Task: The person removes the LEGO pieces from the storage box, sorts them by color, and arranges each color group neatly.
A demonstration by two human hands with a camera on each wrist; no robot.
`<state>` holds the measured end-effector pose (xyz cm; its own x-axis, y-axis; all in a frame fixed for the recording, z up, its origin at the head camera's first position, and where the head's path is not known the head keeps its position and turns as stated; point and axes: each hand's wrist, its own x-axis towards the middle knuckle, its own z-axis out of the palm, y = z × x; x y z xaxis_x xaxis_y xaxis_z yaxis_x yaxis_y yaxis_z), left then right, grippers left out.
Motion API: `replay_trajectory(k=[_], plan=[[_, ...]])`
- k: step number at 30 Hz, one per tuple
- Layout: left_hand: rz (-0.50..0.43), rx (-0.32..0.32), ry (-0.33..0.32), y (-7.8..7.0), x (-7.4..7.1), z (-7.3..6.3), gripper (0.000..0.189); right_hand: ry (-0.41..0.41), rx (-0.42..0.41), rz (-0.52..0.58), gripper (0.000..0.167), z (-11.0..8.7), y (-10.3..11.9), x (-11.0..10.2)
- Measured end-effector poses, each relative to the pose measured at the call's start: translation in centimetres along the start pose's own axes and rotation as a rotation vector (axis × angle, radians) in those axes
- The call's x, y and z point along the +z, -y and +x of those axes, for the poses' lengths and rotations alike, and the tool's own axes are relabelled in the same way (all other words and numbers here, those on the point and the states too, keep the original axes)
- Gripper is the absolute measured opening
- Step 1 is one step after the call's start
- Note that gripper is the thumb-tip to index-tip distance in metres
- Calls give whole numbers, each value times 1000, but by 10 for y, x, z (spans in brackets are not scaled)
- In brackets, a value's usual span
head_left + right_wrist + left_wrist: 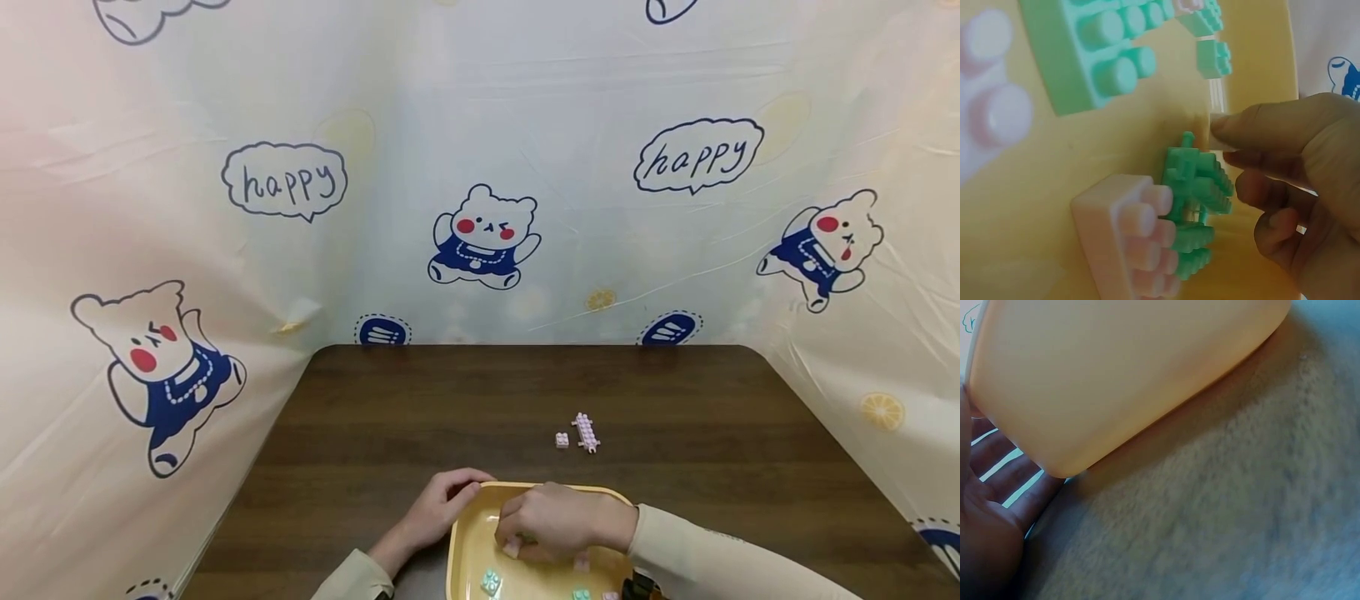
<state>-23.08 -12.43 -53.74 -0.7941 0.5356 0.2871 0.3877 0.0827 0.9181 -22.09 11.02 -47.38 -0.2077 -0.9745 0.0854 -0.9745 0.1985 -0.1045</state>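
Note:
My left hand (pixel 442 507) holds the far left corner of a yellow tray (pixel 454 558). In the left wrist view its fingers (pixel 1007 465) lie behind the tray's outer wall, with the thumb at the rim. Inside the tray my right hand (pixel 551 518) pinches a small pale pink brick (pixel 512 547) between thumb and fingers. The right wrist view shows the other fingers loosely bent beside the green bricks (pixel 1194 187). A larger-looking pink brick (pixel 1125 234) lies close by on the tray floor, and a mint brick (pixel 491 582) sits near the tray's left side.
On the brown table (pixel 420 400) beyond the tray lie a small pink brick (pixel 562 440) and a long pink studded piece (pixel 586 432) with side pegs. More mint bricks (pixel 581 595) are near the tray's front. A printed cloth (pixel 570 242) hangs around the table.

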Motion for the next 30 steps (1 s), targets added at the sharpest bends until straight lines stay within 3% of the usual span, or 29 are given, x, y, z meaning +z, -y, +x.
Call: replay_trajectory(k=[6, 12, 20, 26, 30], plan=[[8, 10, -5, 1, 1, 0, 24, -17, 26, 146, 13, -4, -5, -13], [8, 10, -3, 2, 0, 1, 24, -107, 42, 269, 17, -12, -16, -32], [33, 5, -2, 0, 0, 1, 25, -194, 124, 288, 16, -25, -31, -58], [14, -15, 14, -26, -1, 0, 25, -266, 207, 258, 17, -37, -52, -71], [4, -25, 18, -33, -2, -1, 25, -302, 270, 235, 19, -42, -66, -74]])
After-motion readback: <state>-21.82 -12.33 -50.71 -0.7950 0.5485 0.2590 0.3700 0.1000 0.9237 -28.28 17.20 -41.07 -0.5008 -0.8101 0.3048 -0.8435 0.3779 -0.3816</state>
